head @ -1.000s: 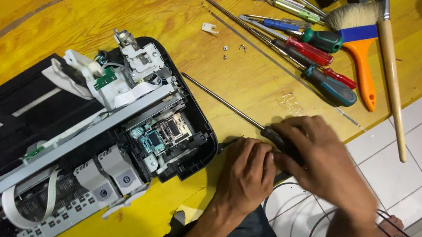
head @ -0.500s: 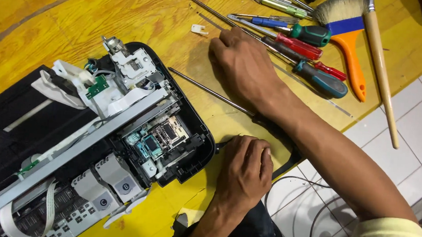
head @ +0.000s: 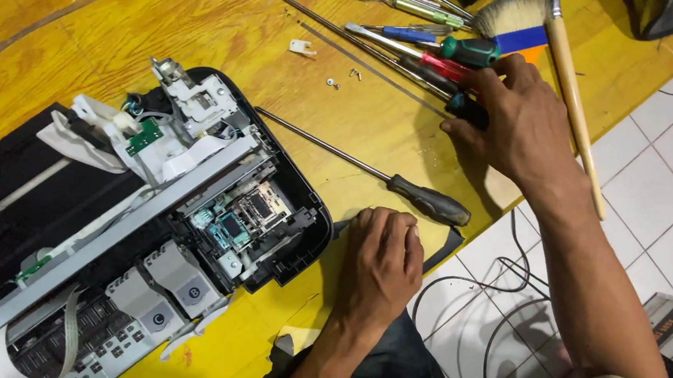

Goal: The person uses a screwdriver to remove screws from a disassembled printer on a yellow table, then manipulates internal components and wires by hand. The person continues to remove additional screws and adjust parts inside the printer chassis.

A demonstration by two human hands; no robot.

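The right hand (head: pixel 528 126) lies over the row of screwdrivers near the far edge of the yellow table (head: pixel 207 21), fingers curled down onto the dark handle of one screwdriver (head: pixel 463 107). I cannot tell if the fingers already close around it or only touch it (the palm hides the handle's end). This screwdriver's long axis runs diagonally, from the handle under the hand away to the upper left, parallel to its neighbours.

The left hand (head: pixel 382 264) rests flat, palm down, on the table's near edge, holding nothing, just beside the opened printer (head: pixel 158 226). Between the hands lies a long black-handled screwdriver (head: pixel 428 200), its shaft pointing up-left; its handle is nearer the left hand. A brush (head: pixel 514 18) and tiny screws (head: pixel 342 78) lie beyond.
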